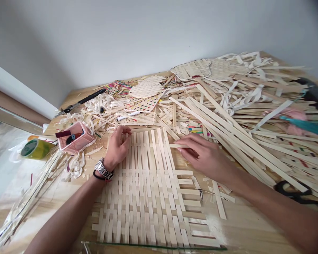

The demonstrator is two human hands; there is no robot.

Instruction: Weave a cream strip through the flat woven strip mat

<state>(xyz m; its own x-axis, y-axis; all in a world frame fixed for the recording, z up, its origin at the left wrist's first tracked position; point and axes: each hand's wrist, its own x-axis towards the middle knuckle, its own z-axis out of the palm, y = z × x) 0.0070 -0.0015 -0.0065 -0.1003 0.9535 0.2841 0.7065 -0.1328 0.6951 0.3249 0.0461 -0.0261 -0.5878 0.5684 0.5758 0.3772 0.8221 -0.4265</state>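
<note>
A half-woven mat of pale bamboo strips (148,190) lies flat on the wooden table in front of me. My left hand (118,146), with a metal watch on the wrist, rests on the mat's far left edge, fingers curled and pinching the ends of the upright strips. At the far right edge, my right hand (204,155) is pinched on a horizontal strip (178,145) that lies across the uprights.
Loose bamboo strips (235,130) are piled right and behind. Finished woven pieces (193,68) lie at the back. A pink tray (75,137), a green tape roll (35,148), a black knife (82,101), black scissors (294,190) and a glue gun (314,92) surround the mat.
</note>
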